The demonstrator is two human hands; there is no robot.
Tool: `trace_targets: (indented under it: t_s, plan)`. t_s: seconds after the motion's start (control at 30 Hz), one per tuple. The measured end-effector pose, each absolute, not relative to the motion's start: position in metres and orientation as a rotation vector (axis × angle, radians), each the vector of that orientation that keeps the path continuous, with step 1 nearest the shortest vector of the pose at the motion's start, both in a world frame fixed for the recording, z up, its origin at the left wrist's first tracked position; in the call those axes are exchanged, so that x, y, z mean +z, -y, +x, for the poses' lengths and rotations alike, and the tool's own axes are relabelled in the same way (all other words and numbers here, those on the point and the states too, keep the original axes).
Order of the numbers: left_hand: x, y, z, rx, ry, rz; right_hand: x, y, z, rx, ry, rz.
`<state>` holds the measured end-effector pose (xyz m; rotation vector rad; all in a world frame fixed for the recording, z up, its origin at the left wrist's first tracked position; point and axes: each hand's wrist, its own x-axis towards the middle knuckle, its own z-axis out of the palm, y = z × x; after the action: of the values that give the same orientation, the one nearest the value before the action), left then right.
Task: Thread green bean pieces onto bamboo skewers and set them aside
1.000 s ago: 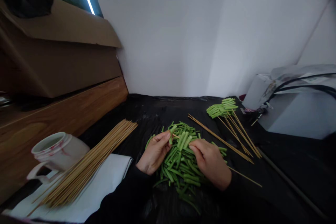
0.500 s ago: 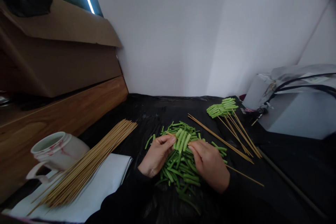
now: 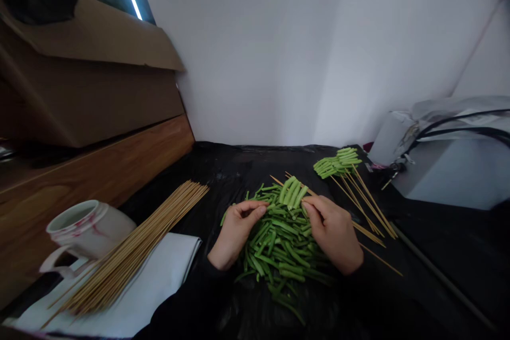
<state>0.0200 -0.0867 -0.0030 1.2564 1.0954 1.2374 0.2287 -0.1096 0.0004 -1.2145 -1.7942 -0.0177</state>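
Note:
My right hand [image 3: 334, 231] is closed on a bamboo skewer [image 3: 274, 179] just beside several green bean pieces [image 3: 292, 193] threaded side by side on it. The skewer's tip sticks out past them to the upper left, and its other end runs out behind the hand. Over the left part of a loose pile of cut green beans [image 3: 279, 247], my left hand [image 3: 238, 231] has thumb and forefinger pinched together. Whatever lies between those fingertips is too small to make out. The pile rests on black plastic sheeting [image 3: 239, 162].
Loaded bean skewers [image 3: 338, 163] lie at the back right, near bare skewers [image 3: 368, 234]. On the left, a thick bundle of bamboo skewers [image 3: 135, 249] crosses a white folded sheet [image 3: 175, 257] beside a mug [image 3: 90, 231]. A cardboard box [image 3: 99, 85] and a grey-white bin [image 3: 450, 170] flank the surface.
My right hand has moved right and slightly away with the loaded skewer. My left hand has let go of the skewer's tip side and now pinches over the pile.

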Motion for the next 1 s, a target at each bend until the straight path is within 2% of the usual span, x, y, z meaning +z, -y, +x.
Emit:
trace_targets:
  t_s: [0.43, 0.83, 1.0]
  plan:
    - [-0.01, 0.098, 0.028, 1.021, -1.095, 2.335, 0.001, 0.109, 0.229, -0.019, 1.789, -1.215]
    - [-0.011, 0.1, 0.031, 1.086, -1.045, 2.135, 0.0, 0.109, 0.229, -0.029, 1.801, -1.217]
    - [-0.005, 0.094, 0.03, 1.261, -1.082, 1.592, 0.002, 0.112, 0.228, 0.002, 1.789, -1.195]
